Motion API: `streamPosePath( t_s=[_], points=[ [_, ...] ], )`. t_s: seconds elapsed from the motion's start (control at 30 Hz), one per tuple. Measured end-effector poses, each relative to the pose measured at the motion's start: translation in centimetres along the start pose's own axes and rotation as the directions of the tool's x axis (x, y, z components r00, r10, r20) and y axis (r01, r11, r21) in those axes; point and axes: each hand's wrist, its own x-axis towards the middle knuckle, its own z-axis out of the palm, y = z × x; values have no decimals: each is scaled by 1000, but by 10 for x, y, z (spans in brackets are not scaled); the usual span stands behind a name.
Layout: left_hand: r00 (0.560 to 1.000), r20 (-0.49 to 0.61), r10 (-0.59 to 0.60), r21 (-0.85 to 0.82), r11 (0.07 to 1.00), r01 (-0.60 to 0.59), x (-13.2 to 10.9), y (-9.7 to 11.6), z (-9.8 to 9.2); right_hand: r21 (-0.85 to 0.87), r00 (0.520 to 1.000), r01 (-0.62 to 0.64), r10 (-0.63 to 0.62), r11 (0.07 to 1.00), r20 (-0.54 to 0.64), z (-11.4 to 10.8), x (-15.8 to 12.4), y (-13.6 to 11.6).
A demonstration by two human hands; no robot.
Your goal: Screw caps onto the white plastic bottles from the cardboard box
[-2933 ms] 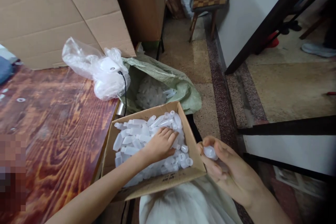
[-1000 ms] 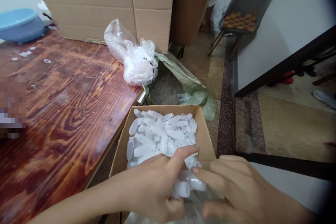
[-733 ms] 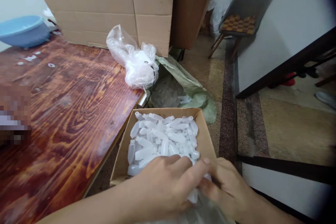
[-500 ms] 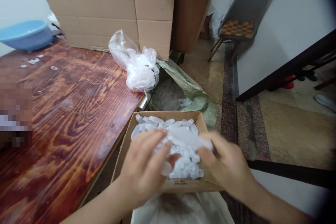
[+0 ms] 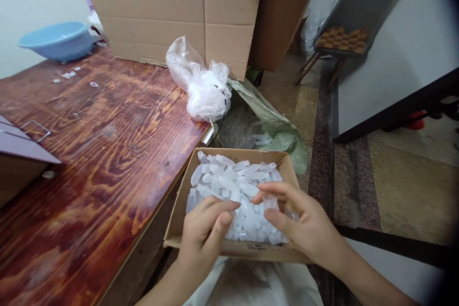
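Note:
An open cardboard box point(image 5: 179, 220) holds a heap of translucent white plastic pieces point(image 5: 229, 181). My left hand point(image 5: 206, 224) is over the box's near left part, its thumb and fingers apart with nothing seen between them. At the box's right side, my right hand point(image 5: 301, 222) has its fingers curved around a small clear plastic piece point(image 5: 270, 202), which lies between thumb and forefinger. Another clear piece shows beside its palm.
A wooden table point(image 5: 118, 129) on the left bears a blue basin point(image 5: 59, 40), a crumpled plastic bag point(image 5: 208, 95) and a box with a pale lid point(image 5: 25, 146). Beyond the cardboard box lies an open green sack point(image 5: 279, 124). A grey chair point(image 5: 358, 14) stands back right.
The long translucent piece seen between my hands is no longer there. My left hand has drawn back and opened. The view has shifted, and more of the heap shows.

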Motion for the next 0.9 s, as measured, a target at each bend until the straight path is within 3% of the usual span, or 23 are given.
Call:
streamPosePath(
  t_s=[0.07, 0.2, 0.33, 0.43, 0.53, 0.63, 0.73, 0.77, 0.83, 0.9],
  points=[
    [1000, -25, -14, -20, 1000, 14, 0, 1, 6, -103, 1000, 19, -17, 994, 23, 1, -9, -3],
    [1000, -18, 17, 50, 999, -16, -2, 3, 11, -399, 964, 112, -2, 910, 265, 0, -20, -4],
    [985, 42, 170, 140, 975, -174, 0, 5, 9, -431, 940, 160, -4, 888, 342, -4, -25, -6],
    [946, 115, 303, 158, 935, -319, 1, 5, 8, -455, 928, 187, -5, 871, 373, -8, -26, -8],
    [920, 175, 351, 152, 913, -378, 1, 5, 10, -477, 908, 287, -78, 830, 412, -9, -28, -8],
    [948, 169, 268, 95, 953, -287, 1, 9, 11, -509, 871, 458, -253, 729, 421, -8, -34, -6],
    [987, 158, 39, 6, 999, -40, 4, 13, 11, -553, 791, 612, -446, 565, 419, -3, -37, -3],
    [987, 161, -10, -9, 1000, 12, 5, 14, 11, -559, 784, 619, -481, 551, 393, -1, -37, -2],
    [985, 170, 16, 8, 1000, -17, 5, 15, 12, -543, 830, 553, -472, 632, 296, 3, -35, 0],
    [976, 169, 140, 70, 986, -153, 4, 14, 13, -501, 895, 444, -398, 743, 203, 4, -33, 1]
  ],
)
